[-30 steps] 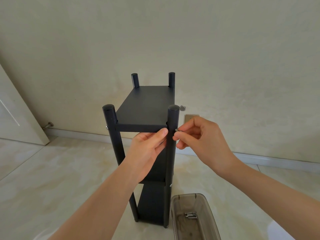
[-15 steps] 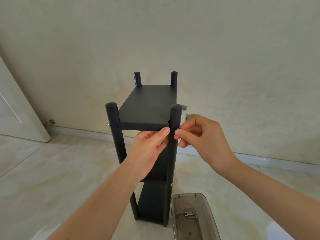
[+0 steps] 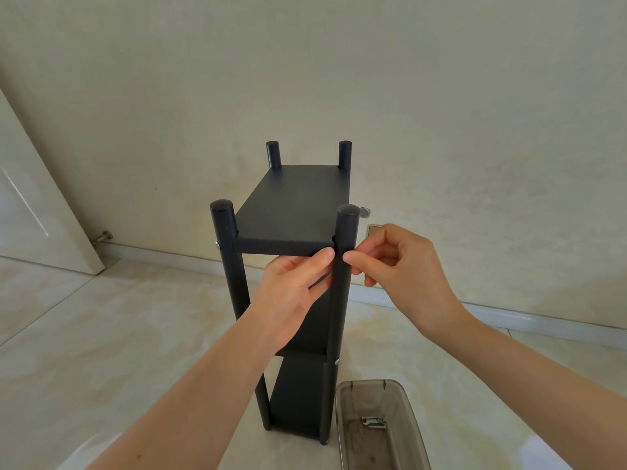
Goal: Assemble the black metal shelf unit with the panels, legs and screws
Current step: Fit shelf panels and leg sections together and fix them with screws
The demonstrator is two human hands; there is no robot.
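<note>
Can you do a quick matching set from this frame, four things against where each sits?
1 top panel
2 clear plastic bin
3 left hand
4 right hand

a floor, right of shelf base
b under the panel's front edge
c between four leg tops
d at front right leg, fingers pinched

Pairs: 1-c, 2-a, 3-b, 4-d

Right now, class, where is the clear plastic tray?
In the head view, the clear plastic tray sits on the floor, bottom right, beside the shelf unit's base.
</note>
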